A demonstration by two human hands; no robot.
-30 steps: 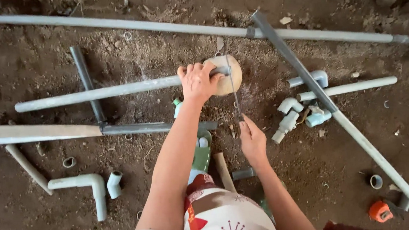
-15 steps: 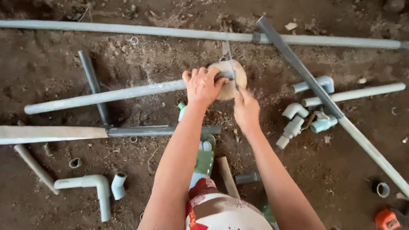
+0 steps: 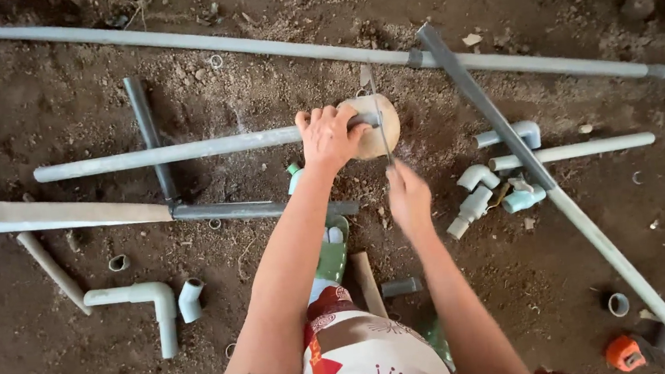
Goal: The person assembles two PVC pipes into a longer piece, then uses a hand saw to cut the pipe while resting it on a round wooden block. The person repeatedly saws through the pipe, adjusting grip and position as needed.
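Observation:
My left hand (image 3: 329, 135) presses a grey plastic pipe (image 3: 169, 153) down onto a round pale stone (image 3: 386, 130) on the dirt floor. My right hand (image 3: 409, 198) grips the near end of a thin saw blade (image 3: 379, 119) that crosses the pipe's end over the stone. The blade runs away from me, nearly upright in the view. My right hand is blurred.
Long grey pipes (image 3: 272, 49) lie across the dirt, one slanting at right (image 3: 539, 169). Elbow fittings (image 3: 478, 198) cluster at right, another elbow piece (image 3: 145, 295) at lower left. A wooden plank (image 3: 54, 213) lies left; an orange tape measure (image 3: 624, 351) sits lower right.
My right hand went forward to the stone along the blade, then pulled back toward me. My left hand stayed on the pipe.

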